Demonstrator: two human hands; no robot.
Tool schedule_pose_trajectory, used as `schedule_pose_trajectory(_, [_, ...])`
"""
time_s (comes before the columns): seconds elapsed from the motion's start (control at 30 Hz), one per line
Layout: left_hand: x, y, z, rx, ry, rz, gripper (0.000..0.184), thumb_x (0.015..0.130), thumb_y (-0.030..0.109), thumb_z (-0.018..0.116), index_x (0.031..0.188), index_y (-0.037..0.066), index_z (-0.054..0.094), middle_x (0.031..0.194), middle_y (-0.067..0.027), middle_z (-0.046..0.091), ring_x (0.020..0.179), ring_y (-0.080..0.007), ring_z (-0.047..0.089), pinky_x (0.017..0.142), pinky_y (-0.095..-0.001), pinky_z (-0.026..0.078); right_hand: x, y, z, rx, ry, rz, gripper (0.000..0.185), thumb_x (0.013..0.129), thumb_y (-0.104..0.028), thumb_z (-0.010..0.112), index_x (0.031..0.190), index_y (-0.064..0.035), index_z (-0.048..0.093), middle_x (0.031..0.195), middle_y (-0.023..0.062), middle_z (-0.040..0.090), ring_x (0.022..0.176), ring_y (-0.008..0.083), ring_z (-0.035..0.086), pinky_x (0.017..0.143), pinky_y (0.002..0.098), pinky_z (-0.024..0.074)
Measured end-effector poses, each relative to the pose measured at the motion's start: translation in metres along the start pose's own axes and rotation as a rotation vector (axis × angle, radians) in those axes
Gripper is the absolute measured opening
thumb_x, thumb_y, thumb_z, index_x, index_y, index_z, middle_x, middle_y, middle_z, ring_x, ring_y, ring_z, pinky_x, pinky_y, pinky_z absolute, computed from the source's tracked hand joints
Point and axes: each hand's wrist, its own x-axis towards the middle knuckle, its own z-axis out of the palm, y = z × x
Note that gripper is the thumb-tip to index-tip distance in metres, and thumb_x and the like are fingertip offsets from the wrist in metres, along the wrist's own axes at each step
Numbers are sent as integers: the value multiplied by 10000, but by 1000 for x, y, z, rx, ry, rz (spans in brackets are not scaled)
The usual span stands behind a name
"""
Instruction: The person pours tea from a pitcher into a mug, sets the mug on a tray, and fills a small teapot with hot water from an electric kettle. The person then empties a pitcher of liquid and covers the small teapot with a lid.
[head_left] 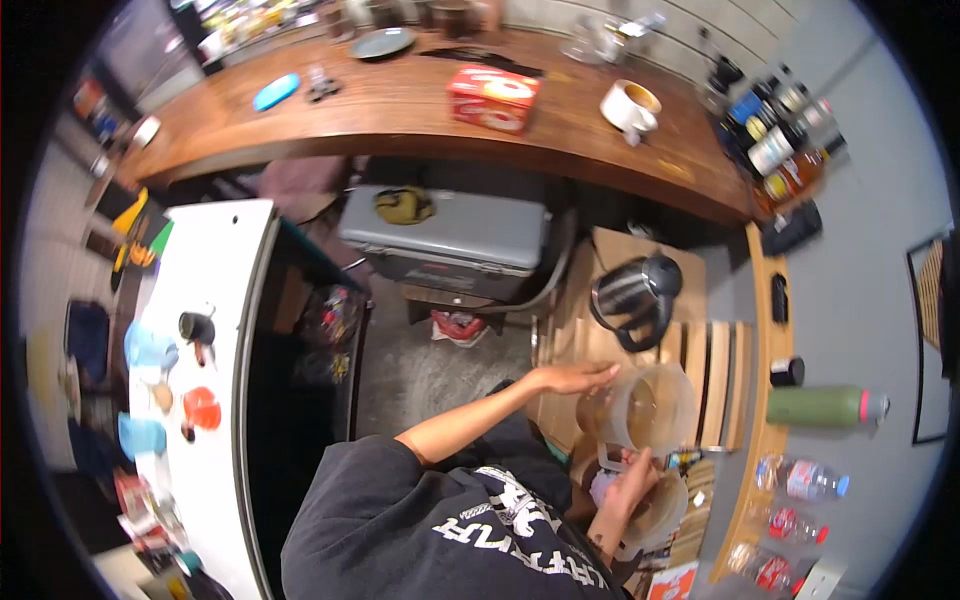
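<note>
A clear plastic jug (664,405) is tilted above the wooden slats, with some brownish tint visible through its wall. My right hand (632,482) is closed on its handle at the lower side. My left hand (575,378) reaches across with fingers stretched out flat, its fingertips at the jug's upper left edge; whether they press on it is hard to tell. Below the jug, partly hidden by my right hand, is another clear round container (662,515). A steel and black electric kettle (635,297) stands just beyond the jug.
A grey cooler (450,230) with a khaki cap sits under the wooden counter (390,110). On that counter are a red box (493,98) and a white mug (630,106). A green bottle (815,407) and plastic bottles line the right ledge. The white table (215,300) stands left.
</note>
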Motion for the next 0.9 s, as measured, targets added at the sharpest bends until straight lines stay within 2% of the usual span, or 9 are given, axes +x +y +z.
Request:
schedule_pose_trajectory(0.03, [-18, -13, -1, 25, 37, 23, 875, 916, 681, 250, 1448, -14, 242, 1494, -227, 254, 1394, -325, 238, 1141, -359, 194, 2, 1, 1, 20, -30, -53, 343, 901, -293, 561, 713, -7, 543, 666, 80, 566, 636, 174, 535, 612, 309, 421])
schedule_pose_trajectory(0.1, [-47, -55, -2, 8, 160, 19, 848, 928, 653, 289, 1440, -22, 258, 1485, -216, 284, 1389, -310, 254, 1133, -360, 218, 14, 5, 1, -11, -12, 21, 338, 918, -282, 546, 701, -24, 518, 643, 60, 534, 622, 174, 524, 608, 298, 418])
schedule_pose_trajectory(0.23, [-132, -120, 3, -161, 356, 95, 799, 938, 595, 380, 1444, -12, 261, 1465, -183, 339, 1361, -282, 317, 1095, -369, 299, 8, 12, 1, 14, -185, -144, 369, 947, -275, 533, 660, -52, 474, 615, 51, 506, 583, 163, 492, 592, 303, 425])
schedule_pose_trajectory(0.33, [-209, -134, 23, -392, 524, -42, 758, 931, 604, 395, 1458, 70, 282, 1441, -157, 377, 1323, -262, 379, 1037, -420, 370, -9, 7, 5, -94, -298, -161, 381, 934, -289, 543, 647, -39, 514, 599, 48, 522, 556, 151, 501, 539, 282, 404])
schedule_pose_trajectory(0.5, [-297, -186, 82, -558, 773, -43, 753, 923, 618, 398, 1472, 122, 262, 1434, -149, 388, 1324, -242, 379, 1032, -405, 369, -31, 28, 14, -238, -532, -220, 392, 930, -276, 538, 627, -29, 521, 580, 46, 533, 519, 134, 507, 476, 248, 372])
schedule_pose_trajectory(0.63, [-348, -215, 135, -658, 940, -23, 737, 929, 608, 393, 1474, 131, 255, 1432, -136, 397, 1319, -247, 389, 1036, -414, 367, -85, 43, 39, -469, -843, -304, 391, 903, -242, 528, 577, -27, 513, 538, 55, 526, 480, 130, 497, 467, 258, 368])
schedule_pose_trajectory(0.7, [-370, -227, 162, -728, 1026, 3, 736, 928, 610, 392, 1474, 136, 255, 1433, -137, 395, 1315, -250, 394, 1037, -428, 364, -121, 54, 57, -680, -1034, -370, 357, 870, -159, 511, 570, 34, 528, 539, 63, 547, 498, 135, 508, 479, 294, 393])
schedule_pose_trajectory(0.8, [-398, -248, 203, -811, 1162, 53, 750, 921, 632, 370, 1477, 145, 244, 1433, -155, 385, 1315, -277, 393, 1046, -451, 358, -174, 85, 77, -609, -1364, -325, 333, 837, -143, 508, 548, 22, 536, 529, 46, 526, 466, 114, 459, 467, 269, 344])
schedule_pose_trajectory(0.9, [-426, -261, 245, -923, 1296, 121, 798, 894, 686, 332, 1482, 157, 230, 1445, -180, 349, 1332, -311, 361, 1054, -477, 350, -242, 96, 90, -797, -1660, -418, 321, 831, -134, 513, 547, 15, 521, 525, 9, 495, 482, 80, 438, 459, 267, 321])
